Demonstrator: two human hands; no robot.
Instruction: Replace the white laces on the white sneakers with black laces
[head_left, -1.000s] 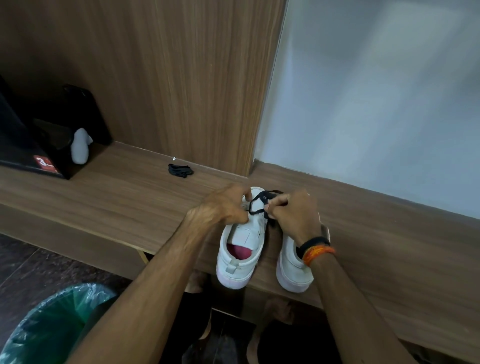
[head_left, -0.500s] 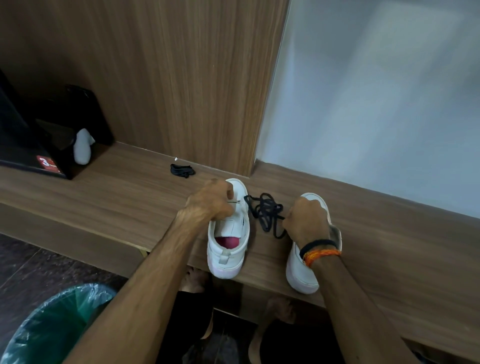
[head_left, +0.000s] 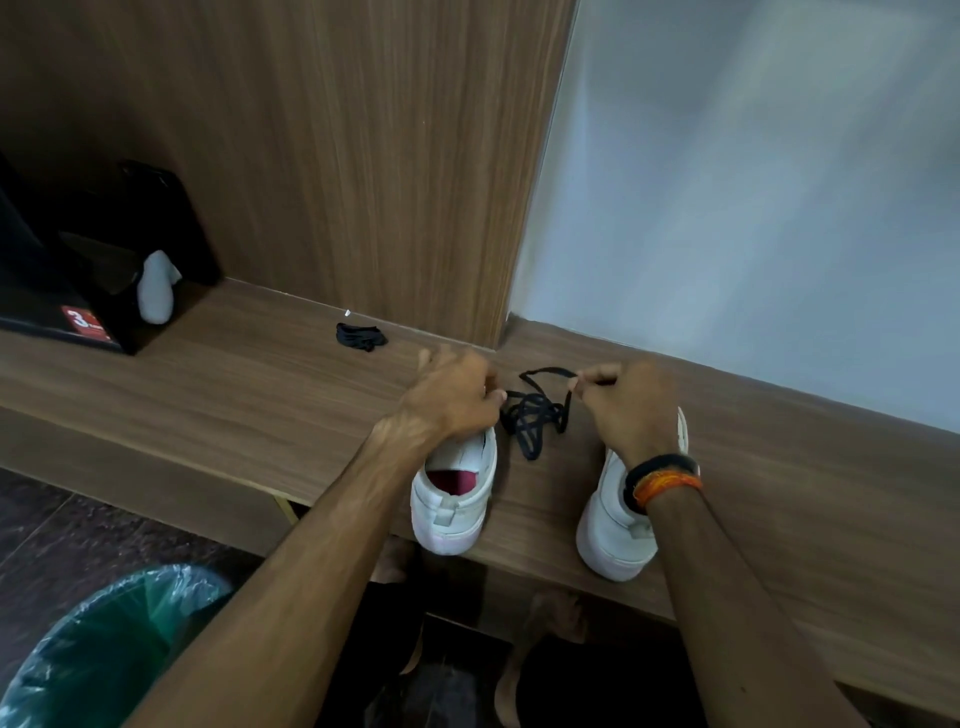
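Head view: two smooth white leather sneakers, left one and right one, are sitting heels over the front edge of the wood-grain laminate bench. A tangled flat black lace is lying between them. Right hand is pinching the lace end, the tangle at its 9 o'clock. Left hand is curling over the left sneaker's toe; what it's holding, can't tell. A second bundled black lace is lying at the left hand's 11 o'clock, by the wood panel.

Both forearms are bare, with no sleeves in sight, running from the lower edge of the frame up toward its centre. The left hand wears nothing. At the wrist of the right hand sit two bands side by side: a black wristband and an orange thread band. Bare feet show at the bottom centre.
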